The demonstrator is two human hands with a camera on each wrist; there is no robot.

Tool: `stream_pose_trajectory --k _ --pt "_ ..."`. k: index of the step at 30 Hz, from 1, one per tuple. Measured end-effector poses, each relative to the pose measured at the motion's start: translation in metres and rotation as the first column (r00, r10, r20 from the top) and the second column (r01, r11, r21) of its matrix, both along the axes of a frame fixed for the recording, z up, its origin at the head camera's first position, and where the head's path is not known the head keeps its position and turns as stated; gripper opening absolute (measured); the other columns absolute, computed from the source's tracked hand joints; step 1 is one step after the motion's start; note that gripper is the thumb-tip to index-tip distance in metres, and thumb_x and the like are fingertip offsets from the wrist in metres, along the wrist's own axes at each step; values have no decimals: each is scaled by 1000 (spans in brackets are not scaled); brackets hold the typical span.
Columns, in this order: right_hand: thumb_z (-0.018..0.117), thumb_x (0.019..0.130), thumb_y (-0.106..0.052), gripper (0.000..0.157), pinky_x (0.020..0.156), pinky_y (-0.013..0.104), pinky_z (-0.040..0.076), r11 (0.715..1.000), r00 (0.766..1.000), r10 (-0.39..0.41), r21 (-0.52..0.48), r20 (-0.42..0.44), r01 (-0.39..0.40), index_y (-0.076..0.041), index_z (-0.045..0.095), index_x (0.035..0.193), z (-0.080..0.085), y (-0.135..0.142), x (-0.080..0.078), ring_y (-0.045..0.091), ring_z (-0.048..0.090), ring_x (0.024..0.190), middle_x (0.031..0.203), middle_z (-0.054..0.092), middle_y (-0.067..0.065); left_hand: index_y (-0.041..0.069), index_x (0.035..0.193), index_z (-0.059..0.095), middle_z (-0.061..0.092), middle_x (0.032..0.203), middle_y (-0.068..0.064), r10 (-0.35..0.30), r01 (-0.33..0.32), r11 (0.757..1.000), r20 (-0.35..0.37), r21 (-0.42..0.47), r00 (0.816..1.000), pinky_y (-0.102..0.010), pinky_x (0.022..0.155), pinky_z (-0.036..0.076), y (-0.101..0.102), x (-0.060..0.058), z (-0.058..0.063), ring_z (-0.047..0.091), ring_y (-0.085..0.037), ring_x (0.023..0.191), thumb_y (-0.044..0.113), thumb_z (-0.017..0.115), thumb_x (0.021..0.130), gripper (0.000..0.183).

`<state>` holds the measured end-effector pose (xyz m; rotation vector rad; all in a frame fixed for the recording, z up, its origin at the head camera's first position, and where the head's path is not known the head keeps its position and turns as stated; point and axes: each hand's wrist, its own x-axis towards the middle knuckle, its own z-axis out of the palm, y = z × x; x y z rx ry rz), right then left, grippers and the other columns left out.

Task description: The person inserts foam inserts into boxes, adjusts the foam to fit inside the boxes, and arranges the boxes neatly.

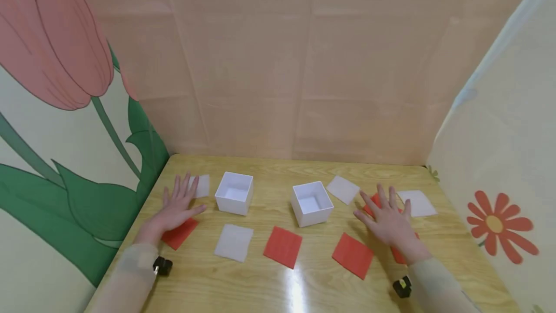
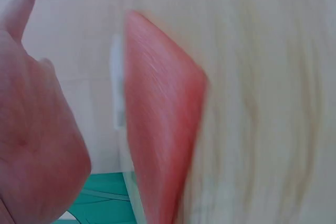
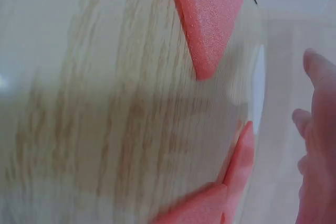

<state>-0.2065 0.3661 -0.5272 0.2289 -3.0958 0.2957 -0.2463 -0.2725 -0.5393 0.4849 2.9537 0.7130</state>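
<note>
Spread fingers mark my left hand (image 1: 175, 209), held at the left of the table over a red foam-like square (image 1: 180, 234) and beside a white square (image 1: 202, 186). In the left wrist view that red square (image 2: 160, 108) lies flat below the hand, apart from it. My right hand (image 1: 388, 221), also spread and holding nothing, hovers above the table at the right. It partly covers two red squares, one under the fingers (image 1: 377, 200) and one near the wrist (image 1: 397, 255). The right wrist view shows a red square (image 3: 210, 14) off to the hand's side.
Two open white boxes, a left box (image 1: 234, 206) and a right box (image 1: 310, 217), stand mid-table. Near the front lie a white square (image 1: 234, 242) and red squares (image 1: 283, 247). White squares (image 1: 343, 189) lie at the back right. Printed cloth walls (image 1: 278, 62) enclose the wooden table (image 1: 243, 286).
</note>
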Motion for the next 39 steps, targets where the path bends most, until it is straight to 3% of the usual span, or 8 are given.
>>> stream_pose_trajectory --k 3,7,15,17,22,24,34,39 --pt "54 105 -66 78 113 88 6 999 999 36 -37 -22 -36 -13 47 163 -4 4 -7 60 -1 157 172 19 33 19 173 -6 -16 178 -15 4 -12 987 49 161 999 -82 118 -8 1 0 1 -22 -46 159 47 62 106 100" --pt "67 105 -48 66 112 84 25 986 996 66 -151 -57 -74 -5 56 154 -6 13 -11 65 22 150 160 40 36 22 173 -5 -10 179 -13 0 -47 922 119 385 993 -78 122 1 7 4 6 -13 -43 162 40 70 104 104" --pt "81 96 -46 82 111 77 36 944 998 12 -329 -59 -31 0 50 156 7 38 -6 58 43 140 154 52 31 13 171 18 11 178 -15 -49 -19 838 110 545 993 -73 125 13 26 -6 10 8 -44 162 26 83 97 100" --pt "82 94 -49 87 109 76 40 941 999 6 -339 -34 -17 -2 47 158 8 44 -4 58 50 131 154 51 31 9 170 19 14 178 -16 -60 -18 801 110 598 992 -70 127 12 28 -10 8 8 -43 163 22 83 97 98" --pt "86 91 -47 91 104 75 44 933 1000 5 -359 -20 -12 1 46 158 3 58 8 57 52 127 155 48 34 3 169 17 12 178 -17 -94 -37 667 134 744 987 -65 129 6 36 -15 1 2 -41 164 7 80 96 96" --pt "87 91 -43 91 105 77 41 930 1000 1 -368 -27 -11 3 45 157 2 64 15 57 46 136 156 46 35 3 168 18 12 178 -18 -109 -33 630 131 776 985 -63 129 5 43 -17 -2 2 -41 163 3 79 96 95" --pt "71 103 -48 82 103 79 41 923 998 -40 -380 40 52 -4 39 164 4 65 20 57 42 141 159 46 31 3 169 17 15 177 -20 -163 11 556 96 831 982 -59 131 5 60 -23 -9 8 -44 162 -2 75 97 93" --pt "69 104 -48 74 93 64 50 933 1000 -29 -358 -1 26 -4 47 159 1 61 11 47 58 119 155 52 28 13 173 11 13 179 -11 -198 -16 526 141 850 970 -39 132 11 63 -24 -16 6 -33 165 2 73 99 97"
